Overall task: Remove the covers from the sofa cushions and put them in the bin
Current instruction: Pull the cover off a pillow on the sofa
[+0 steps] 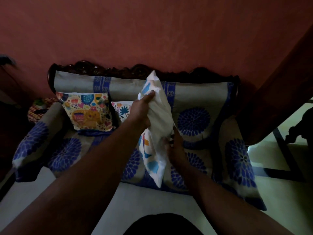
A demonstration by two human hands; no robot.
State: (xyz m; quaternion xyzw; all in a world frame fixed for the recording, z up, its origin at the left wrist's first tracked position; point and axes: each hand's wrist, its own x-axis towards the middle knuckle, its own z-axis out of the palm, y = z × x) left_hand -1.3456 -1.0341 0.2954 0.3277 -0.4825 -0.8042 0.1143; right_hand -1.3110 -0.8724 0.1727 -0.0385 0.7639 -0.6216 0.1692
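The job looks to be in its early part: two patterned cushions, an elephant-print cushion [88,112] at the left of the sofa [194,119] and a flower-print cushion [121,109] just beside it, sit on the seat with their covers on, and no bin is in view. The person holds a third cushion, the white cushion [157,126], upright above the middle of the seat, its printed cover on or only partly loosened; I cannot tell which. The left hand [140,110] has its fingers closed around the upper left edge, pinching the fabric. The right hand [175,146] presses against the lower right side, fingers curled into the cloth near a dark opening, perhaps the zip, though the dim light hides the detail.
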